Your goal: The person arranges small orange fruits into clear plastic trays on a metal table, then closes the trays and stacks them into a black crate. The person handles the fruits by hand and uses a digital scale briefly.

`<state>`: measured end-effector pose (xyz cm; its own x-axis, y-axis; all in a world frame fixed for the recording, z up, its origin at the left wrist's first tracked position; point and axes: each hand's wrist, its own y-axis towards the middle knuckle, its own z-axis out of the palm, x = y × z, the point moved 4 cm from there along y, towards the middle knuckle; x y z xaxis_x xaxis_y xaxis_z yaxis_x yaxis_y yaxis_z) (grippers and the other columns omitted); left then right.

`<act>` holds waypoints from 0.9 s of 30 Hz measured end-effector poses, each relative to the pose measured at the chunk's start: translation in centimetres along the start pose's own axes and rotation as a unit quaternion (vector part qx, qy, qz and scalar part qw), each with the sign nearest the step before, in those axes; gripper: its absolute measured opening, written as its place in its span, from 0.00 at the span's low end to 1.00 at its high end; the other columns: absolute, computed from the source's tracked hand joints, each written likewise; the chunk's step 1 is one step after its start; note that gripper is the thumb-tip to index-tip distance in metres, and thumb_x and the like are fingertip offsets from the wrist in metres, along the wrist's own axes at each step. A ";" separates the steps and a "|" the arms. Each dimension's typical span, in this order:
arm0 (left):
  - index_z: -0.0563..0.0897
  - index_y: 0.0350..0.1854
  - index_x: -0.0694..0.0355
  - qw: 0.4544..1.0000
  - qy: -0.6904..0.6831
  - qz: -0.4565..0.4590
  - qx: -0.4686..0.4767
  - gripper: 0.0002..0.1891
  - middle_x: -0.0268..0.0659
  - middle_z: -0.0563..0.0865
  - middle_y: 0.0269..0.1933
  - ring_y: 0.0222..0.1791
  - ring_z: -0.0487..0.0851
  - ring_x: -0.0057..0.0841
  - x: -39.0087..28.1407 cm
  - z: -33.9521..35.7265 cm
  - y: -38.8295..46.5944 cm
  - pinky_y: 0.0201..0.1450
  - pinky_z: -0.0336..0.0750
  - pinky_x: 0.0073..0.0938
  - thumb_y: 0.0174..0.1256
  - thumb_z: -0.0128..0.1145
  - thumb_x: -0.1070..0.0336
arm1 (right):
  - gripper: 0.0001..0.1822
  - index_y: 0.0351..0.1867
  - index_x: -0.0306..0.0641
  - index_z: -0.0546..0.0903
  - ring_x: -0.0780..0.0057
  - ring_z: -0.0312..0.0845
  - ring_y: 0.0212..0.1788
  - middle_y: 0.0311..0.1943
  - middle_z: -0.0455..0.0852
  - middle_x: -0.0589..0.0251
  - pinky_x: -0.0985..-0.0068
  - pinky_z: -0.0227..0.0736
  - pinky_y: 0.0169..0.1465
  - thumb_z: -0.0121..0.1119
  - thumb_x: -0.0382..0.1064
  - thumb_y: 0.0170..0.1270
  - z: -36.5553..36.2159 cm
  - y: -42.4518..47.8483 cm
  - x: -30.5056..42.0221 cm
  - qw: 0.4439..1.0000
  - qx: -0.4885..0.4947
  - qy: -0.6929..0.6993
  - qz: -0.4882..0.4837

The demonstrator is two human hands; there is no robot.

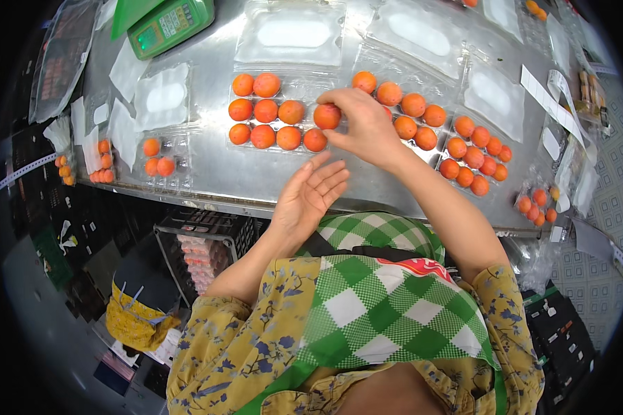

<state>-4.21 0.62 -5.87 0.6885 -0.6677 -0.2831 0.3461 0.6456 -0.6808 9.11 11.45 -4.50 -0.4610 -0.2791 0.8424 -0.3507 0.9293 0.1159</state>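
Note:
Between the thumb and fingers of my right hand (pixel 366 124) is an orange-red round fruit (pixel 327 116), held over the right end of a clear plastic clamshell tray (pixel 316 85). Rows of similar fruit (pixel 266 110) sit in that tray, with two in the far row. My left hand (pixel 311 192) is palm up near the table's front edge, fingers apart and holding nothing, just below the tray. Right of my right hand lies another open clamshell with fruit (pixel 413 104), partly hidden by the hand. A fuller tray of fruit (pixel 474 156) lies further right.
A green digital scale (pixel 171 28) stands at the back left of the metal table (pixel 207 171). Padded clamshell lids (pixel 290 33) lie open along the far side. A strip of labels (pixel 550 101) curls at the right. Beneath the table edge stands a black crate (pixel 239 236) with packed trays.

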 end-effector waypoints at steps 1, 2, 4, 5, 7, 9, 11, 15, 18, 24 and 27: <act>0.66 0.65 0.65 1.000 0.004 0.004 -0.006 0.27 0.48 0.77 0.58 0.58 0.77 0.35 -0.1 -0.1 -0.1 0.62 0.72 0.35 0.70 0.50 0.52 | 0.21 0.46 0.36 0.77 0.61 0.78 0.45 0.42 0.82 0.58 0.67 0.74 0.48 0.67 0.32 0.47 0.6 0.4 -0.2 0.999 0.005 -0.037 -0.021; 0.66 0.65 0.64 1.000 0.003 0.004 -0.007 0.27 0.48 0.77 0.58 0.58 0.77 0.35 -0.1 -0.2 -0.1 0.62 0.72 0.35 0.70 0.50 0.52 | 0.20 0.42 0.35 0.77 0.56 0.76 0.43 0.40 0.81 0.55 0.64 0.73 0.45 0.67 0.31 0.44 1.1 0.6 -0.4 0.999 0.001 -0.041 -0.029; 0.65 0.66 0.64 1.000 0.000 0.005 -0.008 0.28 0.48 0.78 0.58 0.57 0.78 0.35 -0.2 -0.3 0.0 0.61 0.73 0.35 0.70 0.50 0.52 | 0.20 0.41 0.35 0.76 0.56 0.76 0.43 0.38 0.81 0.55 0.63 0.72 0.45 0.66 0.30 0.43 2.1 1.0 -1.1 0.997 0.022 -0.074 -0.026; 0.65 0.66 0.64 1.000 0.000 0.005 -0.008 0.28 0.48 0.78 0.57 0.57 0.78 0.35 -0.3 -0.3 0.0 0.61 0.73 0.35 0.70 0.50 0.52 | 0.20 0.41 0.35 0.76 0.55 0.76 0.43 0.37 0.81 0.55 0.62 0.72 0.45 0.66 0.29 0.42 2.6 1.1 -1.2 0.995 0.031 -0.091 -0.022; 0.65 0.66 0.64 1.000 0.000 0.000 -0.002 0.28 0.48 0.78 0.57 0.57 0.78 0.35 -0.1 -0.2 0.1 0.61 0.73 0.35 0.70 0.51 0.53 | 0.18 0.38 0.36 0.77 0.57 0.76 0.41 0.35 0.80 0.57 0.62 0.71 0.44 0.64 0.29 0.40 3.1 1.4 -1.1 0.991 0.025 -0.126 -0.031; 0.65 0.66 0.65 1.000 -0.012 0.003 0.008 0.28 0.49 0.78 0.57 0.57 0.78 0.35 0.0 -0.5 0.1 0.61 0.73 0.35 0.70 0.51 0.54 | 0.17 0.37 0.38 0.77 0.58 0.76 0.40 0.34 0.80 0.58 0.62 0.71 0.43 0.63 0.29 0.39 3.4 1.5 -0.7 0.985 0.032 -0.166 -0.030; 0.65 0.66 0.65 1.000 -0.010 0.002 0.017 0.28 0.49 0.78 0.57 0.57 0.78 0.35 0.1 -0.4 0.1 0.61 0.73 0.36 0.69 0.51 0.54 | 0.16 0.35 0.39 0.77 0.60 0.76 0.39 0.33 0.79 0.58 0.63 0.71 0.42 0.63 0.30 0.39 3.7 1.5 -0.8 0.984 0.005 -0.174 -0.035; 0.65 0.66 0.66 1.000 -0.010 0.003 0.027 0.28 0.47 0.79 0.56 0.55 0.79 0.34 0.1 -0.7 0.4 0.60 0.74 0.35 0.70 0.51 0.54 | 0.14 0.34 0.37 0.77 0.58 0.76 0.40 0.33 0.79 0.57 0.63 0.72 0.43 0.63 0.30 0.42 3.9 1.3 -1.2 0.983 -0.009 -0.182 -0.029; 0.64 0.66 0.66 0.999 -0.016 -0.002 0.028 0.28 0.47 0.79 0.57 0.55 0.79 0.33 0.2 -0.5 0.5 0.60 0.74 0.35 0.70 0.51 0.55 | 0.07 0.31 0.38 0.78 0.61 0.76 0.40 0.33 0.79 0.59 0.65 0.73 0.44 0.59 0.32 0.49 4.4 1.2 -1.3 0.980 -0.024 -0.197 -0.023; 0.63 0.67 0.67 1.000 0.000 -0.001 0.020 0.29 0.48 0.79 0.56 0.54 0.80 0.32 0.2 0.0 0.5 0.59 0.74 0.34 0.69 0.52 0.55 | 0.04 0.29 0.39 0.78 0.65 0.77 0.40 0.31 0.81 0.63 0.68 0.73 0.43 0.55 0.35 0.54 4.8 1.0 -1.3 0.971 -0.044 -0.232 -0.019; 0.62 0.67 0.68 1.000 0.005 0.001 0.012 0.30 0.48 0.79 0.56 0.54 0.80 0.32 0.2 0.5 0.3 0.59 0.74 0.33 0.69 0.52 0.55 | 0.05 0.29 0.39 0.78 0.65 0.77 0.41 0.31 0.81 0.63 0.68 0.72 0.42 0.57 0.36 0.52 4.5 0.8 -1.4 0.974 -0.047 -0.220 -0.013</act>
<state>-3.65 0.82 -5.80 0.6825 -0.6700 -0.2919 0.3602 0.6559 -0.6634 5.76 11.53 -7.93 -0.7644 -0.3607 0.5344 -0.3009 0.9326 0.1991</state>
